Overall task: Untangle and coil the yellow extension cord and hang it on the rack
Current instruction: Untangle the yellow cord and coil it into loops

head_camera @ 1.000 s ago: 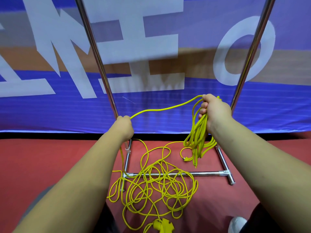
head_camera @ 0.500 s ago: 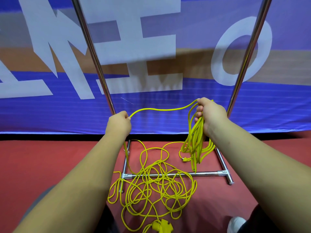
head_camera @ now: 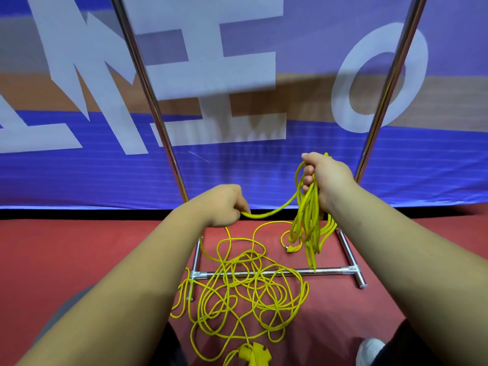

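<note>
The yellow extension cord (head_camera: 248, 294) lies in a loose tangle on the red floor, draped over the low crossbar of the metal rack (head_camera: 277, 272). Its yellow socket block (head_camera: 253, 355) sits at the bottom edge of the view. My right hand (head_camera: 324, 178) grips a bundle of several coiled loops that hang down in front of the rack's right post. The plug end (head_camera: 290, 249) dangles by the loops, near the floor. My left hand (head_camera: 224, 204) pinches the strand that runs from the bundle down to the tangle.
Two shiny upright posts (head_camera: 148, 96) of the rack rise to the top of the view. Behind them hangs a blue banner (head_camera: 237, 167) with large white letters. A white shoe (head_camera: 369, 350) shows at the lower right.
My left hand has dropped lower and moved right, toward the right hand. The strand between the hands has slackened and now sags. The right hand's bundle has stayed about where it was.
</note>
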Available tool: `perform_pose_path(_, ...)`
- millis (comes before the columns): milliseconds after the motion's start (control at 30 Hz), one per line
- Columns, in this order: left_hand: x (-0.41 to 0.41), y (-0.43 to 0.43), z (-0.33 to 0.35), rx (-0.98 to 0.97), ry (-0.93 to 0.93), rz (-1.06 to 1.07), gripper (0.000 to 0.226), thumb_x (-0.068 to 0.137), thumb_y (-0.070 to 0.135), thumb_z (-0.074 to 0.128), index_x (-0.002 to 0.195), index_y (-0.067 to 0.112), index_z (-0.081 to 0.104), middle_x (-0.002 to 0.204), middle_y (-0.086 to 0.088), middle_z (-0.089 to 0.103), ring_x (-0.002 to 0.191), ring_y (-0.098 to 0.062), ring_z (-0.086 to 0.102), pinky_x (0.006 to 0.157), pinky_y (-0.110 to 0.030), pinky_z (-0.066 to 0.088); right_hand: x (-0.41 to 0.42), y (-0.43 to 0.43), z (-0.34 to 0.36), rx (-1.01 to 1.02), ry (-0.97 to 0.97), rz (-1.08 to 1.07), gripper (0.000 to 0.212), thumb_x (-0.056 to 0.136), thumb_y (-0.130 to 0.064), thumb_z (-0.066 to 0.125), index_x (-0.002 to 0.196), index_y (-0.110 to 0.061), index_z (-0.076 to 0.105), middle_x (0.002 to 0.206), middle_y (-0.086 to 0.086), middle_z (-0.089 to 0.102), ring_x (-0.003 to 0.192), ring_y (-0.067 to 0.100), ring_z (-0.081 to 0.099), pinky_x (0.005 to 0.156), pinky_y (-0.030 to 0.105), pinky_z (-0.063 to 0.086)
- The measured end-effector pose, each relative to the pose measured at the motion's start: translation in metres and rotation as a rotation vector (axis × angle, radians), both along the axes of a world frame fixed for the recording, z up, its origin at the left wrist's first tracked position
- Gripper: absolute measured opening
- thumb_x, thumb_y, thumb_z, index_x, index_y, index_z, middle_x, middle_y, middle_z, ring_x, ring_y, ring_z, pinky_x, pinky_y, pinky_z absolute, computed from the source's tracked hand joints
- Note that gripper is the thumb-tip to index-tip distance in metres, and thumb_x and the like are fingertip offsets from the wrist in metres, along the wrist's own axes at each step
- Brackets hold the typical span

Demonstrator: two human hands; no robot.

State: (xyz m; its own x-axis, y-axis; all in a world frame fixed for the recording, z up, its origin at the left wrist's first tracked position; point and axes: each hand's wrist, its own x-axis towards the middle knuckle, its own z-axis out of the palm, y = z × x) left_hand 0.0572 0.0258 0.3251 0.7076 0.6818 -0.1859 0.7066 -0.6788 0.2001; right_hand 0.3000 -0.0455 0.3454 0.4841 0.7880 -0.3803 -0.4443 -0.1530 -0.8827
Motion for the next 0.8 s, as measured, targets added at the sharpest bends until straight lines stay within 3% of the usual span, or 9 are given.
perform_pose_path(100,0.009,-0.012,0.005,-0.054,0.01,-0.157,0.047,0.09,-0.007,0.056,0.112,0.025,0.082,0.093,0.011,0.05,0.093,-0.011,0.052,0.087,-0.028,0.047,0.001,0.001,-0.001,-0.008,-0.028,0.056,0.019,0.095,-0.026,0.072,0.084,-0.017,0.06,0.058,-0.004,0.049,0.041,0.012,0.043,0.045,0.024,0.041)
perform_pose_path(267,0.016,-0.025,0.017,-0.037,-0.334,-0.238,0.05,0.086,-0.011,0.063,0.111,0.028,0.081,0.098,0.007,0.058,0.093,-0.009,0.056,0.087,-0.022,0.047,-0.008,0.0,-0.007,-0.093,-0.082,0.266,0.025,0.096,-0.022,0.067,0.074,-0.018,0.057,0.059,-0.001,0.047,0.043,0.013,0.044,0.048,0.025,0.042)
perform_pose_path(367,0.017,-0.028,0.025,0.088,-0.554,0.006,0.026,0.081,0.014,0.086,0.097,0.025,0.068,0.098,0.008,0.056,0.081,-0.003,0.062,0.078,-0.025,0.052,-0.019,-0.003,-0.011,-0.103,-0.094,0.342,0.012,0.098,-0.016,0.064,0.086,-0.015,0.063,0.06,-0.001,0.058,0.048,0.013,0.056,0.05,0.026,0.049)
perform_pose_path(467,0.011,-0.024,0.025,0.238,-0.565,0.105,0.033,0.075,0.043,0.09,0.083,0.027,0.062,0.086,0.01,0.058,0.075,-0.005,0.057,0.065,-0.021,0.042,-0.025,-0.006,-0.014,-0.115,-0.112,0.409,0.008,0.098,-0.012,0.064,0.103,-0.007,0.067,0.069,0.008,0.071,0.056,0.02,0.07,0.059,0.033,0.056)
perform_pose_path(533,0.007,-0.021,0.024,0.225,-0.516,0.199,0.043,0.073,0.06,0.085,0.081,0.026,0.06,0.077,0.007,0.062,0.071,-0.009,0.055,0.06,-0.031,0.044,-0.028,-0.008,-0.013,-0.122,-0.152,0.514,0.011,0.096,-0.012,0.063,0.101,-0.002,0.066,0.076,0.017,0.07,0.057,0.024,0.07,0.059,0.034,0.056)
perform_pose_path(667,-0.001,-0.011,0.014,0.056,-0.408,0.376,0.062,0.071,0.076,0.076,0.078,0.017,0.06,0.068,-0.003,0.065,0.059,-0.013,0.053,0.058,-0.039,0.046,-0.036,-0.013,-0.009,-0.122,-0.208,0.654,0.02,0.095,-0.014,0.061,0.08,-0.002,0.066,0.071,0.019,0.063,0.055,0.027,0.059,0.056,0.033,0.055)
perform_pose_path(733,-0.01,-0.004,0.009,-0.173,-0.469,0.417,0.054,0.076,0.067,0.078,0.085,0.016,0.063,0.075,-0.005,0.073,0.059,-0.007,0.063,0.062,-0.036,0.048,-0.04,-0.014,-0.008,-0.126,-0.218,0.665,0.02,0.095,-0.014,0.061,0.08,-0.003,0.067,0.069,0.017,0.064,0.055,0.027,0.057,0.057,0.033,0.054)
perform_pose_path(800,-0.022,0.002,0.007,-0.455,-0.588,0.386,0.045,0.079,0.051,0.083,0.092,0.015,0.06,0.076,-0.012,0.068,0.066,-0.013,0.066,0.069,-0.037,0.048,-0.044,-0.015,-0.007,-0.141,-0.199,0.641,0.018,0.094,-0.013,0.062,0.079,-0.005,0.066,0.067,0.015,0.063,0.055,0.024,0.058,0.056,0.032,0.055)
